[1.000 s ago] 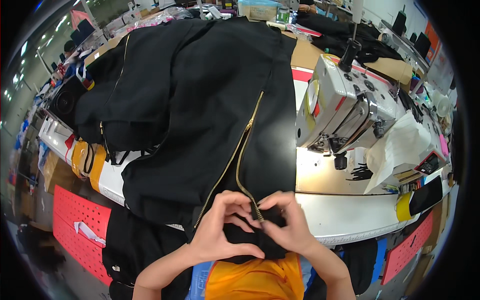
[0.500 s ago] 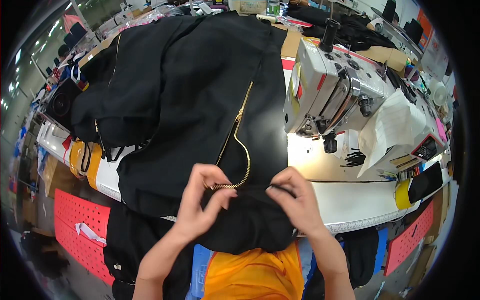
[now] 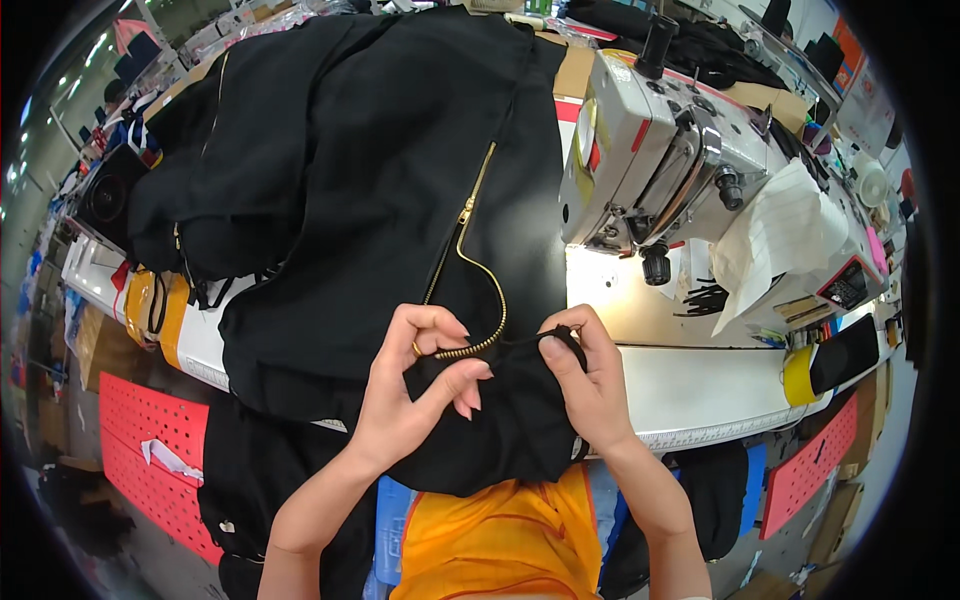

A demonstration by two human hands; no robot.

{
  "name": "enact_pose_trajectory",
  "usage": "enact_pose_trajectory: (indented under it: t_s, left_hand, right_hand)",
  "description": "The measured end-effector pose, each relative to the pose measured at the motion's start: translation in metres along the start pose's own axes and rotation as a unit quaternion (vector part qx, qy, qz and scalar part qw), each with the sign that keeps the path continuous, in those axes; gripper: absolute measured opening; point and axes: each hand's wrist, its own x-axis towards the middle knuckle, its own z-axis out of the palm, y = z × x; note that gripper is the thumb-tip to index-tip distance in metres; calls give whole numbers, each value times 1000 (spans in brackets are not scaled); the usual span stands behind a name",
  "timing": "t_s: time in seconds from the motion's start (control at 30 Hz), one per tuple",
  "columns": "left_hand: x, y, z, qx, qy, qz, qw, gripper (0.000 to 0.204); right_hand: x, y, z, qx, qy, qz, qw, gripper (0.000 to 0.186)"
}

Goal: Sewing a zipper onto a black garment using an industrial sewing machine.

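Observation:
A black garment (image 3: 390, 160) lies spread over the table, with a gold-toothed metal zipper (image 3: 497, 290) on it. The zipper's slider (image 3: 465, 213) sits partway up, and below it the two sides part. One loose side curves round to my left hand (image 3: 410, 375), whose curled fingers hold its lower end; my thumb stands a little apart from them. My right hand (image 3: 590, 375) pinches a folded black fabric edge (image 3: 567, 338) between thumb and fingers, to the right of the zipper. Fabric hangs over the table's front edge below both hands.
At the right stands a white sewing machine (image 3: 660, 150) with its light on, and a crumpled white sheet (image 3: 780, 240) hangs on it. More black garments (image 3: 235, 150) lie at the left. Red perforated panels (image 3: 150, 460) flank the table, and a ruler strip (image 3: 700, 432) runs along its front edge.
Both hands have risen slightly, lifting the fabric. My right hand has turned up more of the black edge. My left thumb has moved right, and the view has shifted a little.

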Motion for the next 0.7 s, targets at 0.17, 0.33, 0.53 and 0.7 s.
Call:
enact_pose_trajectory:
  t_s: [0.17, 0.33, 0.53, 0.7]
  left_hand:
    - [-5, 1, 4, 8, -14, -7, 1000, 28]
    - [-3, 3, 10, -18, -35, -9, 999, 37]
    - [15, 11, 21, 188, -123, 237, 945, 39]
    - [21, 1, 18, 241, 16, 190, 951, 24]
  right_hand:
    - [-1, -4, -6, -22, -3, 11, 1000, 13]
    - [-8, 0, -11, 11, -1, 53, 999, 22]
    - [-16, 13, -22, 156, -30, 75, 984, 33]
    - [-19, 7, -23, 284, 38, 191, 939, 38]
